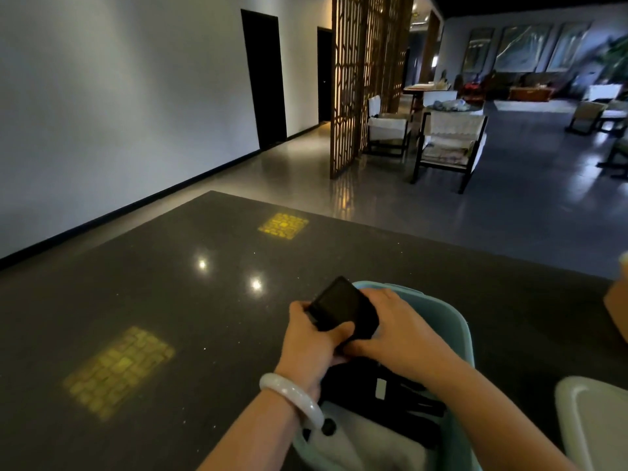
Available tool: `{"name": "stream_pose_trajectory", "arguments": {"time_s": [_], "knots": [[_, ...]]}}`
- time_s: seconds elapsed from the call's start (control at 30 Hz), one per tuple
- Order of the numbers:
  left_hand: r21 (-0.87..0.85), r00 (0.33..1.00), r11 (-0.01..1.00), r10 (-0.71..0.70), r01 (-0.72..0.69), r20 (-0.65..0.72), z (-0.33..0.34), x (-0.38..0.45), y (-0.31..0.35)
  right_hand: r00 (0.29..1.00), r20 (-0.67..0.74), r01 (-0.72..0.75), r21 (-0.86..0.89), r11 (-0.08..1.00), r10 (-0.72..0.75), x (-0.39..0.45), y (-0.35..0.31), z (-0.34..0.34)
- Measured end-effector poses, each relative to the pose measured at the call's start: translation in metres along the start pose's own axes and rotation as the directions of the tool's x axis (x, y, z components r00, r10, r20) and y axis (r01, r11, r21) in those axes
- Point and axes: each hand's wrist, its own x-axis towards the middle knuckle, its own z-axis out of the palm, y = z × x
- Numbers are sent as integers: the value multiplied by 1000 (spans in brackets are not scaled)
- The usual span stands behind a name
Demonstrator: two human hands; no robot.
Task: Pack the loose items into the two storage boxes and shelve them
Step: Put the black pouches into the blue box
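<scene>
A light teal storage box (455,321) stands on the dark polished table (142,300) in front of me. Over its far end I hold a flat black rectangular item (339,307) with both hands. My left hand (311,338), with a white bangle on the wrist, grips its left edge, thumb on top. My right hand (397,324) curls round its right side. Inside the box lie black items (384,392) and a pale cloth-like thing (367,443). A second pale box (591,416) shows at the lower right, cut off by the frame.
Two yellow light patches lie on the table top. A brown object (616,314) sits at the right edge. Beyond the table are a lattice screen (360,79), white armchairs (448,144) and dark doorways along the left wall.
</scene>
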Motion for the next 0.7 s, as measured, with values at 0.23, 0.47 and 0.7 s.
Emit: {"name": "stream_pose_trajectory", "arguments": {"time_s": [0.23, 0.47, 0.7], "knots": [[715, 982, 675, 161, -181, 97, -31, 6, -10, 997, 30, -73, -83, 994, 76, 21, 52, -16], [718, 982, 685, -17, -123, 186, -36, 3, -34, 955, 220, -155, -194, 969, 197, 55, 99, 12], [696, 987, 706, 19, -128, 163, -40, 7, -43, 925, 309, -197, -115, 974, 223, 62, 117, 29]]}}
